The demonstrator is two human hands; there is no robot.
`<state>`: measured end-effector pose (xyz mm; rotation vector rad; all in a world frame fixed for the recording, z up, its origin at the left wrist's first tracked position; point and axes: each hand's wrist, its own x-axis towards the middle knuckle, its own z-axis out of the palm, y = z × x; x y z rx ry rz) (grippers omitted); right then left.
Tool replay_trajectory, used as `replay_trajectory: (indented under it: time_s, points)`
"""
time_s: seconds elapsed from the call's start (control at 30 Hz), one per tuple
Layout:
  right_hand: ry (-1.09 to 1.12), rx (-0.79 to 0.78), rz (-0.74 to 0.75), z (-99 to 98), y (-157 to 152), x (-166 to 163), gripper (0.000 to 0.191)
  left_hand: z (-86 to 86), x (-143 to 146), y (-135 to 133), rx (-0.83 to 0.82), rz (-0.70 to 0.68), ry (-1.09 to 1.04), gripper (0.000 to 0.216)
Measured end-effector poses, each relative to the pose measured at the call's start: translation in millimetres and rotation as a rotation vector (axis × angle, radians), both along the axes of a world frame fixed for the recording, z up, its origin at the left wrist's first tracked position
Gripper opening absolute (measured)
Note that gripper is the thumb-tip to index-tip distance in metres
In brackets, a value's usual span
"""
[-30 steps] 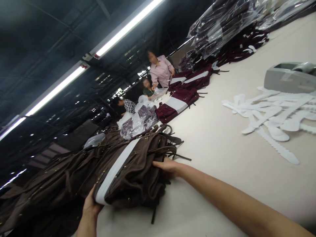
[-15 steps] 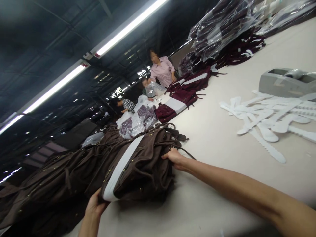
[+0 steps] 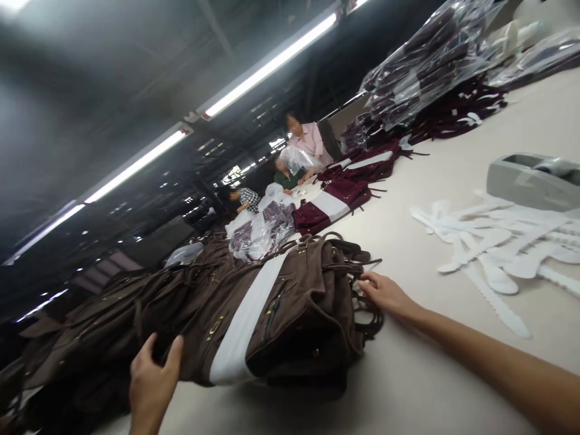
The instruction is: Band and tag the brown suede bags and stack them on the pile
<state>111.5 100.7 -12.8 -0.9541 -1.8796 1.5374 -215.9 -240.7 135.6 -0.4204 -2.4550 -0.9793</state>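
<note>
A bundle of brown suede bags [image 3: 299, 314], wrapped by a white paper band [image 3: 244, 326], lies on the cream table [image 3: 408, 386]. My left hand [image 3: 151, 383] rests against the bundle's near left end, thumb and fingers spread on the brown fabric. My right hand [image 3: 385, 294] reaches across to the bundle's right side, fingers extended and touching the dark straps [image 3: 362, 266] there. Neither hand grips the bundle firmly.
More brown bags [image 3: 104, 326] are heaped to the left. Maroon banded bundles [image 3: 333, 202] and plastic-wrapped stacks [image 3: 430, 60] lie farther along. White paper strips [image 3: 498, 254] and a grey tape dispenser [image 3: 534, 181] sit at right. Other people [image 3: 308, 145] work at the far end.
The banded brown bundle has shifted right across the table. My left hand has let go of its band end and now lies on the left side; my right hand moved right to the straps.
</note>
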Motion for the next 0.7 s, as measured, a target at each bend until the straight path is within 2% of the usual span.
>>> replay_trajectory:
  time_s: [0.07,0.13,0.2,0.3,0.37,0.43,0.5,0.53,0.6,0.7]
  points:
    - [-0.094,0.22,-0.018,-0.4,2,1,0.028,10.4,-3,13,-0.07,-0.202,0.145,0.055]
    - [-0.102,0.374,-0.073,5.4,-1,6,0.034,2.2,-5,25,-0.137,-0.382,0.219,0.046]
    - [-0.041,0.501,-0.177,18.8,-9,14,0.041,-19.1,-8,34,-0.324,-0.392,0.087,0.043]
    - [0.132,0.739,-0.25,55.5,-26,26,0.043,-50.1,-16,39,-0.425,-0.373,-0.038,0.04]
    - [0.262,0.954,-0.162,88.9,-44,27,0.037,-58.5,-21,38,-0.442,-0.362,-0.053,0.044]
    - [0.356,1.128,-0.027,121.7,-67,19,0.037,-57.5,-25,37,-0.465,-0.367,-0.056,0.05]
    - [0.376,1.231,0.083,142.8,-88,1,0.043,-53.6,-27,37,-0.488,-0.377,-0.063,0.056]
    - [0.359,1.269,0.131,145.5,-96,-9,0.047,-52.7,-29,37,-0.497,-0.382,-0.07,0.058]
    - [0.303,1.332,0.212,132.3,-106,-27,0.051,-55.2,-33,37,-0.511,-0.388,-0.092,0.063]
    - [0.275,1.429,0.246,75.2,-105,-44,0.043,-68.6,-41,37,-0.526,-0.399,-0.155,0.073]
